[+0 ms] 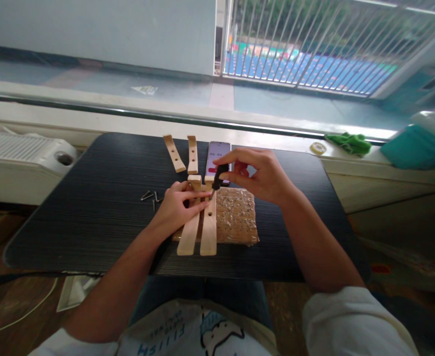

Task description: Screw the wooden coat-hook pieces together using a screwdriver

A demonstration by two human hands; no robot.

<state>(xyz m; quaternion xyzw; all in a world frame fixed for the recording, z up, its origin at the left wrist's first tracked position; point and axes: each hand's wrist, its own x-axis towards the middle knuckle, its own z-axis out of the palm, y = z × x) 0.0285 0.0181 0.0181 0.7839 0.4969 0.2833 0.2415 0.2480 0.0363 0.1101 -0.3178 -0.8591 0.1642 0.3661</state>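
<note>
My left hand (176, 205) presses flat on two pale wooden slats (198, 230) that lie side by side on a brown perforated board (239, 217). My right hand (262, 173) pinches a small black-handled tool (219, 177), its tip pointing down at the top end of the right slat. Two more wooden slats (183, 154) lie further back on the dark table (91, 207). A few metal screws (151, 197) rest just left of my left hand.
A phone (217, 153) with a lit screen lies behind my hands. A white radiator (21, 158) is at the left. On the window ledge are a tape roll (318, 148), a green cloth (351, 142) and a teal container (417, 146).
</note>
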